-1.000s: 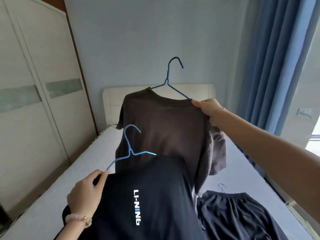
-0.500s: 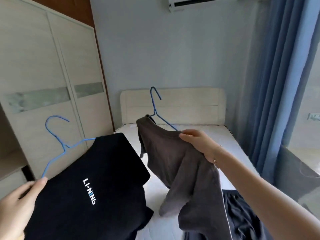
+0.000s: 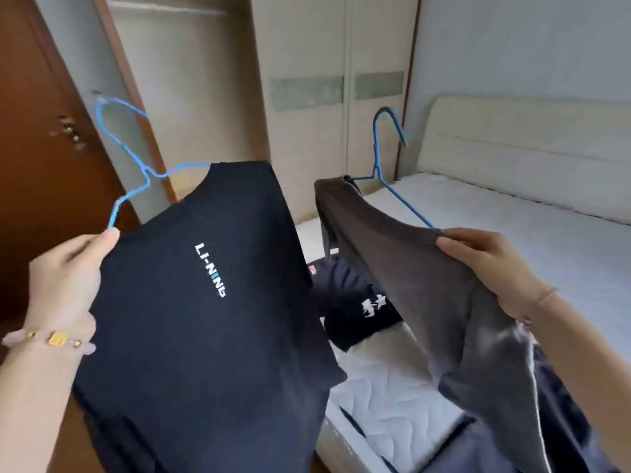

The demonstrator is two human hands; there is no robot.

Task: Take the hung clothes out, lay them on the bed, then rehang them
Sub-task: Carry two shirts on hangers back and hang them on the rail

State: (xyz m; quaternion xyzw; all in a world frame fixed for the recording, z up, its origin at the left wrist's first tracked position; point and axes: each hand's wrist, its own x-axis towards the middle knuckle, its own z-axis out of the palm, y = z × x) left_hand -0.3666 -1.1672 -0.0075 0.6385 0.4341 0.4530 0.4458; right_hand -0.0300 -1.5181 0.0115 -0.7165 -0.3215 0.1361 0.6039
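the left hand (image 3: 66, 279) pinches the black shirt (image 3: 205, 302) by its hanger. the right hand (image 3: 491, 268) grips the grey shirt (image 3: 409, 268). both hang over the bed (image 3: 512, 233). keep hooks up for the wardrobe (image 3: 191, 80) rail.

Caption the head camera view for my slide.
Left hand holds a black T-shirt on a blue hanger, right hand a brown T-shirt over the bed.
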